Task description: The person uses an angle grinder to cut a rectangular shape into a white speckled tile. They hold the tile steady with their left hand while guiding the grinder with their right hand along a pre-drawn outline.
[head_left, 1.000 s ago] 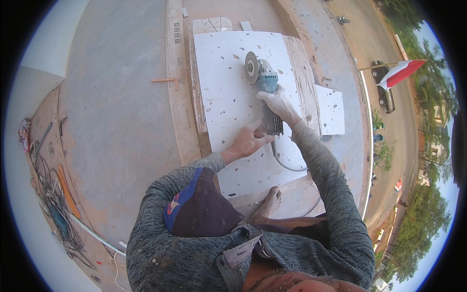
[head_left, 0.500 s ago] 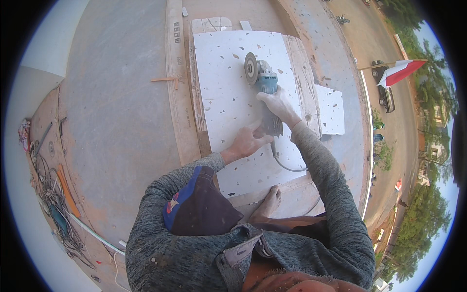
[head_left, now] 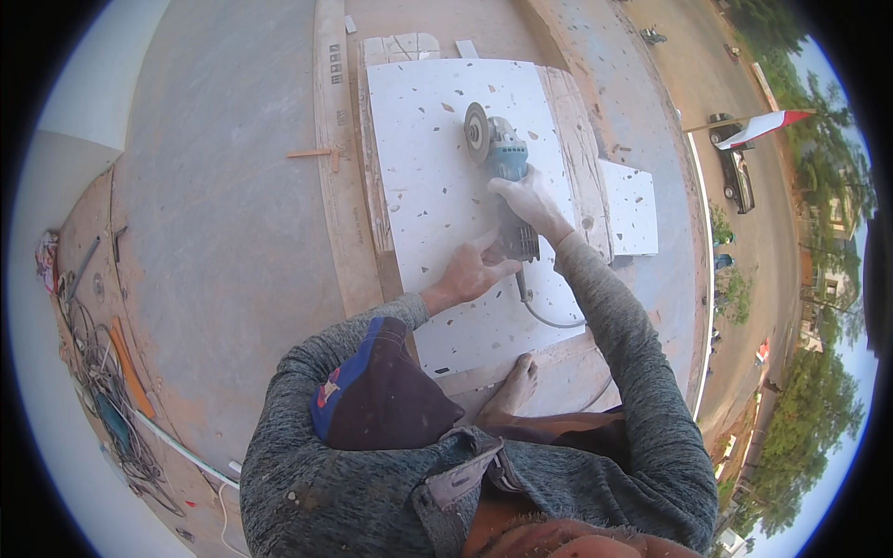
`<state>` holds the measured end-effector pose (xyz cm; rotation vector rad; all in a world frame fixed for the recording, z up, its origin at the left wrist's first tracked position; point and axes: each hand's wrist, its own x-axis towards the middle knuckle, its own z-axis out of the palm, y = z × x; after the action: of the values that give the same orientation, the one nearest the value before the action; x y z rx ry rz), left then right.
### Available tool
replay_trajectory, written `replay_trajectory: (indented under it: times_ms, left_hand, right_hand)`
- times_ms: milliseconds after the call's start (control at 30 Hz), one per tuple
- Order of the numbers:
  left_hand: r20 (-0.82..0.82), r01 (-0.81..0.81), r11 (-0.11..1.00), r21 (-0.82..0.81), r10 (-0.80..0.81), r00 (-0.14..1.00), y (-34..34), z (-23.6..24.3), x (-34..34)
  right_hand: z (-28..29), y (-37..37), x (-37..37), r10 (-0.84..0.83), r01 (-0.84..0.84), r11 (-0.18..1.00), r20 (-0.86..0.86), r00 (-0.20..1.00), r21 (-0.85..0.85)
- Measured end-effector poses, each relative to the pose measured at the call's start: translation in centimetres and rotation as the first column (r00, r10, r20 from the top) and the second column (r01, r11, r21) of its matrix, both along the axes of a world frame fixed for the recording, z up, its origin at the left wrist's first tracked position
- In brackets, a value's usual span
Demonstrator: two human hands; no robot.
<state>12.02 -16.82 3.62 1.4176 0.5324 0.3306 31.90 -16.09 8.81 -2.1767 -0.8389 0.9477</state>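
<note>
An angle grinder (head_left: 508, 162) with a teal front body, dark rear and grey disc (head_left: 477, 133) lies over a white speckled terrazzo tile (head_left: 428, 177). My right hand (head_left: 537, 205), pale with dust, is wrapped around the grinder's middle. At the grinder's rear end my left hand (head_left: 465, 273) has its fingers and thumb closed against the body; part of the fingers is hidden there. The disc stands near the tile's upper middle; I cannot tell whether it touches the surface. From the rear, the power cord (head_left: 549, 321) curves right, under my right forearm.
Scarred wooden boards (head_left: 577, 149) lie under the tile. A smaller speckled tile piece (head_left: 630, 209) sits to the right. My bare foot (head_left: 516, 384) is by the tile's near edge. Tangled cables (head_left: 98, 381) lie far left. Beyond the ledge are a flag (head_left: 767, 127) and a road (head_left: 749, 251).
Both hands keep their hold and the grinder stays almost in the same spot. The view shifts slightly, and the flag at the right has changed shape.
</note>
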Motion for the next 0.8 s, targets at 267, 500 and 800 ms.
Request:
replay_trajectory:
  times_ms: [267, 500, 800]
  left_hand:
    - [-0.028, 0.035, 0.999, -0.012, -0.035, 0.999, 0.0, -0.7, -0.1]
    - [-0.043, 0.066, 0.998, 0.012, -0.065, 0.997, 0.2, -0.1, -0.2]
    - [-0.027, 0.082, 0.996, 0.023, -0.081, 0.996, 0.2, -0.5, -0.2]
  right_hand:
    - [0.8, -0.1, -0.4, 0.004, -0.004, 1.000, -0.001, 1.000, -0.008]
    - [0.4, -0.1, -0.2, -0.009, 0.009, 1.000, 0.002, 1.000, -0.025]
    - [0.9, 0.1, -0.5, -0.011, 0.010, 1.000, -0.017, 1.000, -0.028]
